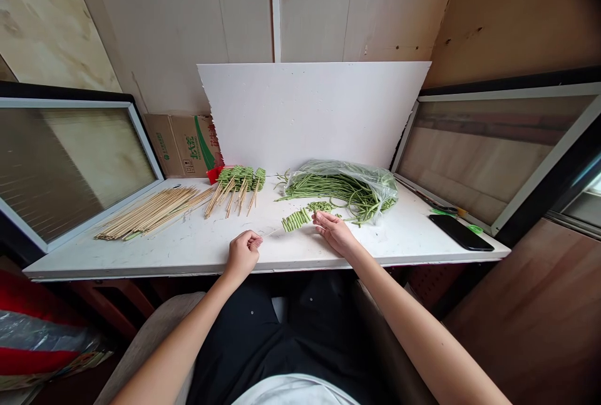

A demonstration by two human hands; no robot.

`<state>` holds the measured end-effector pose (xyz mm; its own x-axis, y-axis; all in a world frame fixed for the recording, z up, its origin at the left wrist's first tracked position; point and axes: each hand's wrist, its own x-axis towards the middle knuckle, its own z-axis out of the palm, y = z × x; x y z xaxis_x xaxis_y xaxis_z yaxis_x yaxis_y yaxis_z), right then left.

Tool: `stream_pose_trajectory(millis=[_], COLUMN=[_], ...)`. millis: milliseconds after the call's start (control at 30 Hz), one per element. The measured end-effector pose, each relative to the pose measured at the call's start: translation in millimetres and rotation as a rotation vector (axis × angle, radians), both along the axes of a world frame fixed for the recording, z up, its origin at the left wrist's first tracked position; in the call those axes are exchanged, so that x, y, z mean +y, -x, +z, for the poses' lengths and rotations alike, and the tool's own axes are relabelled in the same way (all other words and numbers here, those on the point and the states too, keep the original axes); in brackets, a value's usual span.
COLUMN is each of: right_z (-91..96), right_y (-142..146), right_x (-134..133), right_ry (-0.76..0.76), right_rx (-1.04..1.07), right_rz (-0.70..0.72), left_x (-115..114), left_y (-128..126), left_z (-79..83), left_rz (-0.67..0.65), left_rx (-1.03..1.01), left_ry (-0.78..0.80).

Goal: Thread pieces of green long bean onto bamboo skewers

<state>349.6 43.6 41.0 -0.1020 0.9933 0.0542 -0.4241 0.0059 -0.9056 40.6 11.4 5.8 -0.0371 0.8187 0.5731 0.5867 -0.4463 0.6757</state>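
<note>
My left hand (243,252) is closed in a pinch around the end of a thin bamboo skewer (275,233) that points right across the white table (188,248). A row of short cut green bean pieces (295,220) sits on the skewer's far end. My right hand (331,228) is beside that row, its fingertips pinched on a small bean piece. More cut pieces (320,206) lie just behind.
A clear plastic bag of long green beans (347,189) lies at the back right. Finished bean skewers (239,183) and a pile of bare bamboo skewers (150,212) lie to the left. A black phone (460,232) rests at the right edge. A cardboard box (185,145) stands behind.
</note>
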Motion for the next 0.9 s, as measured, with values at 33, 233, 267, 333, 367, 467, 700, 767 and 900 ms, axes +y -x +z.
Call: stream_pose_trajectory(millis=[33, 233, 267, 333, 367, 467, 700, 767, 900], right_z=[-0.6, 0.1, 0.5, 1.0, 1.1, 1.1, 1.5, 1.5, 1.8], right_y=[-0.2, 1.5, 1.9, 2.4, 2.7, 3.5, 5.4, 5.5, 5.6], right_x=[0.4, 0.7, 0.6, 0.5, 0.5, 0.3, -0.3, -0.1, -0.3], right_ry=[0.002, 0.001, 0.003, 0.003, 0.002, -0.005, -0.004, -0.005, -0.010], right_rx=[0.007, 0.028, 0.026, 0.017, 0.011, -0.002, -0.021, -0.019, -0.028], right_rz=[0.004, 0.007, 0.003, -0.002, -0.004, -0.005, -0.015, -0.014, -0.017], left_x=[0.0, -1.1, -1.3, -1.6, -1.7, -1.9, -2.6, -2.8, -2.5], left_y=[-0.2, -1.8, -1.9, -2.1, -2.2, -2.2, -2.5, -2.7, -2.8], left_z=[-0.1, 1.8, 2.2, 2.8, 2.9, 2.7, 3.1, 3.6, 3.8], left_rz=[-0.002, -0.013, -0.013, -0.013, -0.012, -0.008, -0.003, -0.005, -0.001], left_rx=[0.000, 0.011, 0.012, 0.011, 0.012, 0.018, 0.022, 0.023, 0.027], left_ry=[0.001, 0.000, 0.001, 0.001, -0.001, -0.004, -0.003, -0.010, -0.019])
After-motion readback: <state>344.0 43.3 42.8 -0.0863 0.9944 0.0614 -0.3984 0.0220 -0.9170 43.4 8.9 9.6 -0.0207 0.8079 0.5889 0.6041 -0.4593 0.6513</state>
